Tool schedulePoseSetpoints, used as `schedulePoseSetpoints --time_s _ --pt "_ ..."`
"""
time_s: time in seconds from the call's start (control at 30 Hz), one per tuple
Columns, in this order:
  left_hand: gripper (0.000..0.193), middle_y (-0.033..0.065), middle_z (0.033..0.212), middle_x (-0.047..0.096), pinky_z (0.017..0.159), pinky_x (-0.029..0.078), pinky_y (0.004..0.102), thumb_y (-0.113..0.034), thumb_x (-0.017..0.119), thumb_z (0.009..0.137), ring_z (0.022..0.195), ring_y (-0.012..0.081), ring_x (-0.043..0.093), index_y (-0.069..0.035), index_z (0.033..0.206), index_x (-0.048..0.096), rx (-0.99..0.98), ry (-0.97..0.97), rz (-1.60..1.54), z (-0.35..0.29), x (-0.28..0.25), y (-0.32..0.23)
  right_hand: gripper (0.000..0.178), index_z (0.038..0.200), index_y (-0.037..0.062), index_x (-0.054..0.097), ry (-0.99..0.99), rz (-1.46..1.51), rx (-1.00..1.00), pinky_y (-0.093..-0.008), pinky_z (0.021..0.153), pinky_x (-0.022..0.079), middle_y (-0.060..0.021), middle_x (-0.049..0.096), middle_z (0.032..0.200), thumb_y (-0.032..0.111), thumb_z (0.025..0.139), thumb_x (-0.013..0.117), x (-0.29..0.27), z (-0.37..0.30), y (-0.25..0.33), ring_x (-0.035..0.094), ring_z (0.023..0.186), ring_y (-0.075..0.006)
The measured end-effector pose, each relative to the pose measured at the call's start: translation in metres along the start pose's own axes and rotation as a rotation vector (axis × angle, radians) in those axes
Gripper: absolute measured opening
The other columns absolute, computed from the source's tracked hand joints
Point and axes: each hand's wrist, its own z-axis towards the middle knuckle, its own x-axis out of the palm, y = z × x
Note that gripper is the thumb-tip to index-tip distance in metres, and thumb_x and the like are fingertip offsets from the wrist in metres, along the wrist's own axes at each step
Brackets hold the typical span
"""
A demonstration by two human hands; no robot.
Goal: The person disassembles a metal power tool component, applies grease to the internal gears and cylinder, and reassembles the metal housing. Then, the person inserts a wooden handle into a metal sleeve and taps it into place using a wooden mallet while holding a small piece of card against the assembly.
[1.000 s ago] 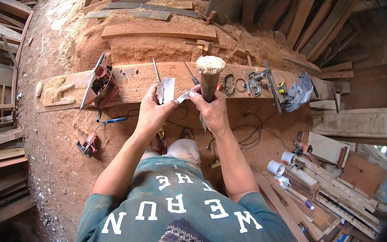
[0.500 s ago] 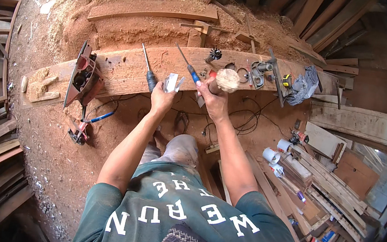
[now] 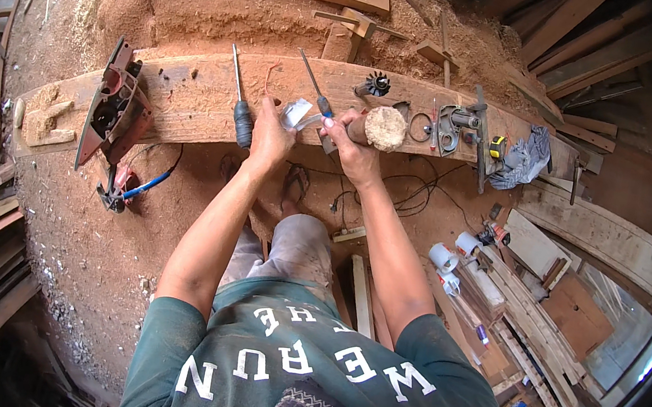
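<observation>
My left hand (image 3: 272, 137) is closed on a clear, shiny strip (image 3: 296, 112) that looks like plastic and sticks out toward my right hand. Fingers of my right hand (image 3: 358, 155) wrap round a thick, round wooden piece (image 3: 386, 129) with a pale, frayed end facing up. A flat metal piece (image 3: 328, 144) shows beside that hand; what it belongs to is hidden. On the plank, left of my left hand, lies a screwdriver (image 3: 241, 112) with a dark handle. Between my hands, a blue-handled screwdriver (image 3: 321, 101) rests on the wood, its handle end partly covered.
The long curved plank (image 3: 199, 107) spans the view ahead. A red power tool (image 3: 118, 105) with a flat base stands at its left; a black finned part (image 3: 375, 84), metal housing (image 3: 459, 126), tape measure (image 3: 497, 147) and grey cloth (image 3: 523, 158) lie rightward. Cables (image 3: 426, 187) trail on the floor.
My hands have drawn slightly closer together, and the clear strip now reaches near my right fingers. The view has shifted, so the plank sits a little higher in it.
</observation>
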Motion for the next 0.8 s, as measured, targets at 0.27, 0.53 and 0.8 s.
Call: schedulePoseSetpoints --time_s 0.27,0.53,0.8 --pt "0.062 0.0346 0.12 0.068 0.095 0.055 0.0497 -0.012 0.084 0.083 0.115 0.0485 0.069 0.006 0.13 0.047 -0.107 0.046 0.02 0.009 -0.008 -0.017 0.018 0.088 0.0012 0.065 0.131 -0.048 -0.185 -0.0383 0.076 0.048 -0.0089 0.059 0.078 0.014 0.098 0.074 0.013 0.032 -0.038 0.059 0.077 -0.0233" --pt "0.056 0.0352 0.118 0.064 0.097 0.053 0.0545 -0.004 0.081 0.082 0.115 0.051 0.066 0.006 0.123 0.044 -0.128 0.059 0.011 0.014 -0.009 -0.022 0.021 0.086 0.0025 0.063 0.2 0.09 0.022 -0.0375 0.074 0.049 -0.0073 0.062 0.077 0.015 0.099 0.072 0.022 0.042 -0.033 0.06 0.075 -0.0198" --pt "0.058 0.0334 0.122 0.061 0.099 0.051 0.0535 0.0 0.079 0.083 0.118 0.0508 0.063 0.006 0.128 0.044 -0.087 0.053 -0.057 0.012 -0.006 -0.015 0.021 0.085 0.0031 0.065 0.17 0.03 -0.09 -0.037 0.073 0.05 -0.0077 0.066 0.077 0.017 0.098 0.073 0.025 0.045 -0.053 0.063 0.075 -0.0189"
